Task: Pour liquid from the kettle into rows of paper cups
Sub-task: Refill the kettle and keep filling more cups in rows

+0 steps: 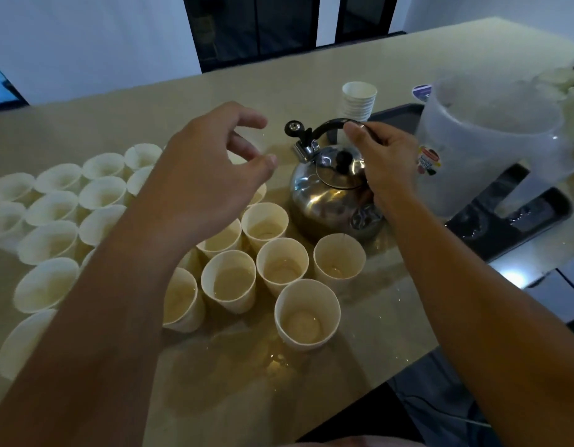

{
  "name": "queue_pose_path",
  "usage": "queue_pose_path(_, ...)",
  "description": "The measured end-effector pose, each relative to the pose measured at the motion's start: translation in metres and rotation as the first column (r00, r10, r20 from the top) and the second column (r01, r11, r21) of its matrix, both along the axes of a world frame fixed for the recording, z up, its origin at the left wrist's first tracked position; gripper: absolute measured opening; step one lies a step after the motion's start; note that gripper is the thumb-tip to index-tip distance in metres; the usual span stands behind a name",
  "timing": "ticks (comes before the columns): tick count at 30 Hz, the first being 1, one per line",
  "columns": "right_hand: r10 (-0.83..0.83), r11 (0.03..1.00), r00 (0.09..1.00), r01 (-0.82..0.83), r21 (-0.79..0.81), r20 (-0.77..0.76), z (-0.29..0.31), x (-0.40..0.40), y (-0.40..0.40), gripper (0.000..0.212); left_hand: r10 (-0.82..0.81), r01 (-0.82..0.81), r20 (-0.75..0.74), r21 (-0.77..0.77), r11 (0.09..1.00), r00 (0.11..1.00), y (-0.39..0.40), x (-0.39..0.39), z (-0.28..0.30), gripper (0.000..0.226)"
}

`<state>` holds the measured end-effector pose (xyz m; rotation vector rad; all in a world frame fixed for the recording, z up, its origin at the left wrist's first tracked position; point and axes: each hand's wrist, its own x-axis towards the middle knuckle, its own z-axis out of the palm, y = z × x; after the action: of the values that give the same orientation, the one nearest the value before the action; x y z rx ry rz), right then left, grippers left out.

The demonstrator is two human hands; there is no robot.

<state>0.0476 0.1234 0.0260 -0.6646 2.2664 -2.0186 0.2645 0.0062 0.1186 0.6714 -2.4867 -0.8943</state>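
Kettle [331, 191] sits upright on the counter [311, 69], right of our paper cups [231, 279], spout far-left; our right hand [385, 162] grips its handle [327, 127]; our left hand [202, 182] hovers loose, holding nothing.

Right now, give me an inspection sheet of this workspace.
Surface: beige counter, wet patches and droplets near the front cups.
Job's things: steel kettle upright on the counter; rows of paper cups, several holding liquid.
Clutter: stack of spare cups; translucent plastic jug on a dark tray.
Hands: right hand grips the kettle's black handle; left hand hovers above the cups, fingers loosely curled, holding nothing.
Cables: nothing seen.
Surroundings: white wall, dark-framed doorway beyond the counter.
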Motion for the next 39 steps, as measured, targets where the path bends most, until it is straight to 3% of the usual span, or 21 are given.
queue_pose_path(13, -0.026, 0.985, 0.973, -0.014, -0.172, -0.229, 0.100, 0.017, 0.006, 0.010, -0.120, 0.105, -0.074, -0.178, 0.978, 0.990, -0.002, -0.031, 0.052, 0.027)
queue_pose_path(21, -0.001, 0.998, 0.960, -0.016, -0.057, -0.281, 0.144, 0.050, 0.060, 0.014, -0.100, 0.051, -0.204, -0.236, 0.970, 0.974, 0.021, -0.038, 0.068, 0.026)
queue_pose_path(39, 0.171, 0.985, 0.974, -0.164, 0.058, -0.150, 0.127, 0.065, 0.144, 0.019, -0.320, 0.321, 0.024, -0.064, 0.945, 0.947, 0.059, -0.049, 0.043, 0.011)
